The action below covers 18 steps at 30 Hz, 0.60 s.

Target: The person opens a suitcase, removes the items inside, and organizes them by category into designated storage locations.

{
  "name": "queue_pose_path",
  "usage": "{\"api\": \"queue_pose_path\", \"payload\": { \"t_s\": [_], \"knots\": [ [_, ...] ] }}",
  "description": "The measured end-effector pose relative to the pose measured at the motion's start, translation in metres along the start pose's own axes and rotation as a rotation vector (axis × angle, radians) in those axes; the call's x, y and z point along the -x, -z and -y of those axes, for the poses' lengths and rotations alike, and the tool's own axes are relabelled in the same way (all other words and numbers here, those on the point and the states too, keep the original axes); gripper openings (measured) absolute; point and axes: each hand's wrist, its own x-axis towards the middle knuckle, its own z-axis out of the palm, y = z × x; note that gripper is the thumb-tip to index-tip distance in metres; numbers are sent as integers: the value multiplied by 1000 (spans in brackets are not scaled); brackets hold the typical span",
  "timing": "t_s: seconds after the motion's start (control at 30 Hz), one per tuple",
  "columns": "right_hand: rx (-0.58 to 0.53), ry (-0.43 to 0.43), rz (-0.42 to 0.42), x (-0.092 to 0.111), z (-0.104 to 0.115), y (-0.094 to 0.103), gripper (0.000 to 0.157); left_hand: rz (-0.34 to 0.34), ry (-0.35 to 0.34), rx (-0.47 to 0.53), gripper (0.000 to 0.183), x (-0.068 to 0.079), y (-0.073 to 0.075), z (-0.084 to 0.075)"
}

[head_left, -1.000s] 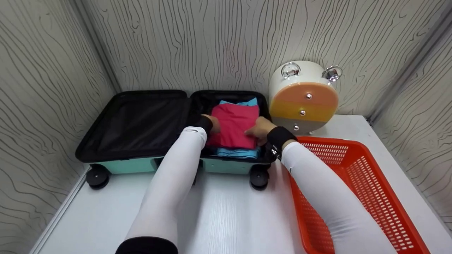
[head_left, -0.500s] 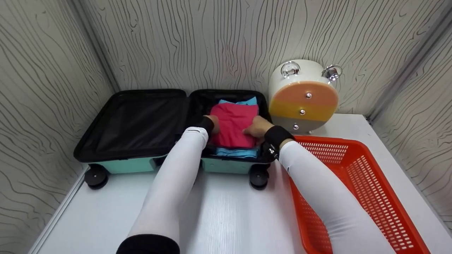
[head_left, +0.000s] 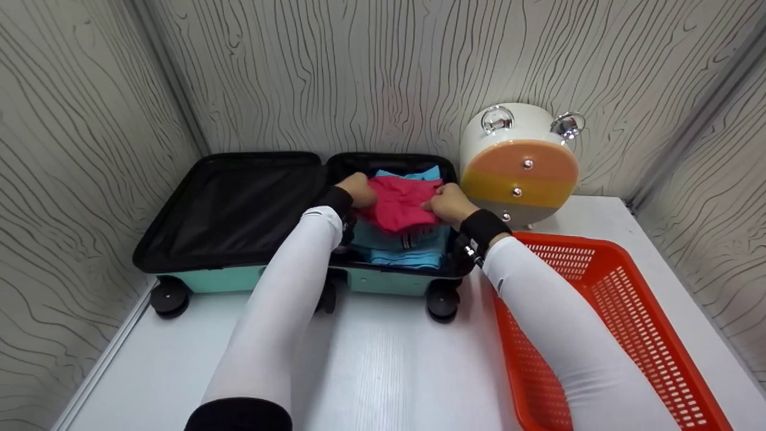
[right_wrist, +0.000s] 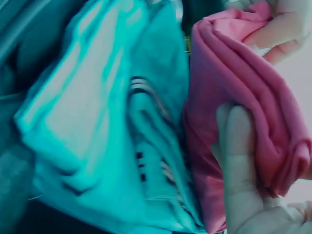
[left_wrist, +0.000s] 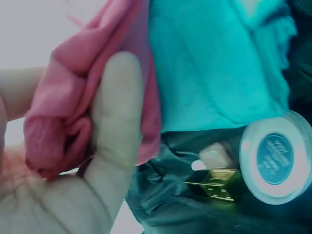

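Both hands hold a folded pink garment point(head_left: 400, 203) above the right half of an open suitcase point(head_left: 383, 284). My left hand point(head_left: 358, 189) grips its left side, the cloth bunched between thumb and fingers in the left wrist view. At the other side my right hand point(head_left: 450, 205) pinches the folded layers, thumb point(right_wrist: 239, 151) against the cloth. Beneath it lie folded blue clothes point(head_left: 407, 258), one with dark and white stripes point(right_wrist: 141, 92). Beside them, a round white tub point(left_wrist: 275, 161) with a blue label and a small gold item point(left_wrist: 219, 185) of unclear kind show in the left wrist view.
The suitcase's black-lined left half point(head_left: 233, 209) lies open on the white table point(head_left: 371, 365). A red perforated basket point(head_left: 634, 311) stands at the right front. Behind it is a round drawer box point(head_left: 520, 167) with three coloured drawers. Patterned walls enclose the table's back and sides.
The pink garment was lying flat on the blue clothes. Both hands have lifted it and moved slightly away from me; it is now bunched, and striped blue cloth shows beneath.
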Motion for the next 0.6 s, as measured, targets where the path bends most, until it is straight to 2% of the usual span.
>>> {"api": "queue_pose_path", "payload": {
  "t_s": [0.03, 0.1, 0.17, 0.27, 0.33, 0.43, 0.6],
  "knots": [
    [-39, -16, -7, 0, 2, 3, 9, -5, 17, 95, 15, 32, 12, -21],
    [-92, -37, -18, 1, 7, 9, 12, -10, 41, 224, 25, 88, 33, -62],
    [-101, -41, -17, 6, 12, 19, 12, -38, 20, 285, 34, 107, 41, -77],
    [-75, -33, -1, 16, 20, 34, 34, -49, -22, 310, 29, 120, 48, -89],
    [-79, -11, 24, 26, 23, 44, 40, -35, -50, 327, 27, 125, 50, -95],
    [-51, 40, 50, 42, 27, 63, 33, 6, -86, 370, 39, 134, 50, -108],
    [-37, 99, 40, 76, 29, 96, 19, 44, -179, 401, 38, 148, 43, -134]
  ]
}}
